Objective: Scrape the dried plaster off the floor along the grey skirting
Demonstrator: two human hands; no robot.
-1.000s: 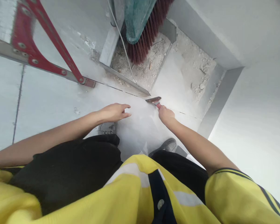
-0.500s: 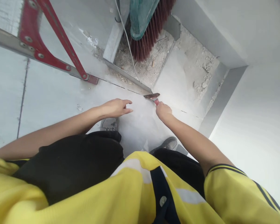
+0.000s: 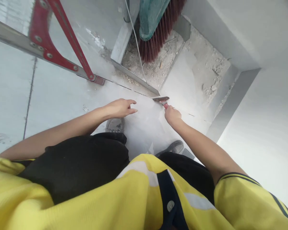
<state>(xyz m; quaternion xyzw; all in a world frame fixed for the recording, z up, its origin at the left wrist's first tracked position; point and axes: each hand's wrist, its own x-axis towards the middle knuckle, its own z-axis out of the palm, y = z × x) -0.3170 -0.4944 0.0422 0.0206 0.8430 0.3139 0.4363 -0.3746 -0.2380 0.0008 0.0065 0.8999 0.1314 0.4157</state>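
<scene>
Gripping a red-handled scraper (image 3: 162, 100) in right hand (image 3: 172, 115), blade on dusty floor (image 3: 144, 127) at the joint by a metal track (image 3: 134, 78), left hand (image 3: 120, 108) open, fingers loosely spread above floor, broom (image 3: 156, 35) and rubble (image 3: 156, 68) beyond, red ladder brace (image 3: 62, 41) left.

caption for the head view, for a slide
Right hand holds a scraper at a floor joint; left hand hovers open beside it.

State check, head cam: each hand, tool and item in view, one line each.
right hand: closed on scraper handle
scraper: blade at the floor joint
left hand: open, empty, fingers extended above floor
broom: bristles down on rubble
ladder: foot on floor
</scene>
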